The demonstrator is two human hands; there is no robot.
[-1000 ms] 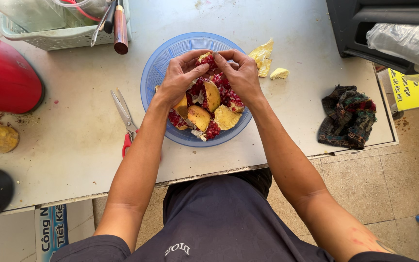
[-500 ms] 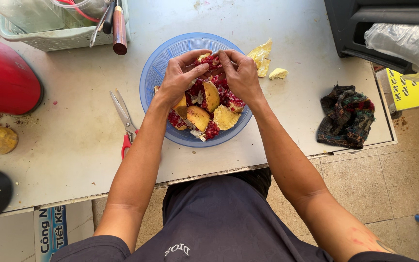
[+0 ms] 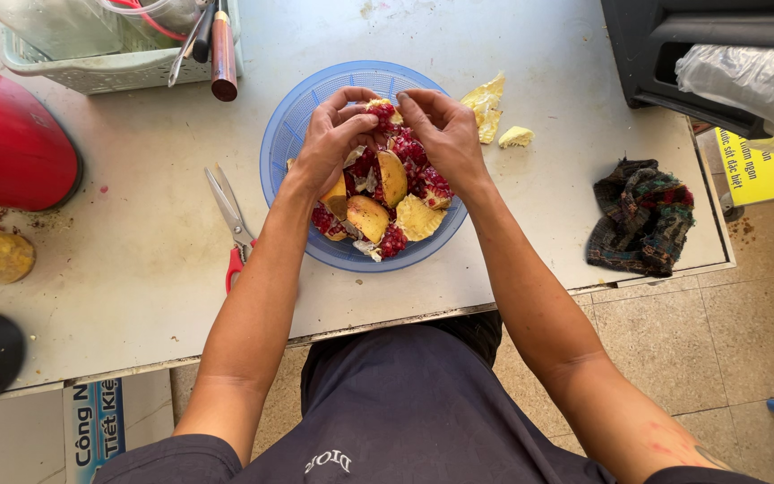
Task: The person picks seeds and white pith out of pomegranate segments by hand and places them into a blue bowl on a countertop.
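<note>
Holding one piece of pomegranate (image 3: 381, 113) between them, the left hand (image 3: 331, 136) and the right hand (image 3: 445, 134) meet over the far side of a blue basket (image 3: 290, 121) that stands on the desk (image 3: 136, 233). The fingers of both hands are curled and pinched on that piece, thumbs toward each other, as if prying it apart; none of them is released.

By the look of it the work is well under way but not finished. The fruit is already broken into chunks: several yellow-skinned pieces (image 3: 393, 177) lie in the basket with clusters of red seeds still fixed to them, and bits of white pith show among them. Two scraps of peel (image 3: 485, 100) lie on the desk just beside the basket's right rim. Most seeds seem still attached, so much picking is left.

A pair of scissors (image 3: 230, 220) with red handles lies left of the basket. At the far left corner a pale green tray (image 3: 100, 73) holds a clear plastic cup, a knife with a brown handle and some other tools. A dark checked rag (image 3: 642, 215) sits near the desk's right edge.
</note>
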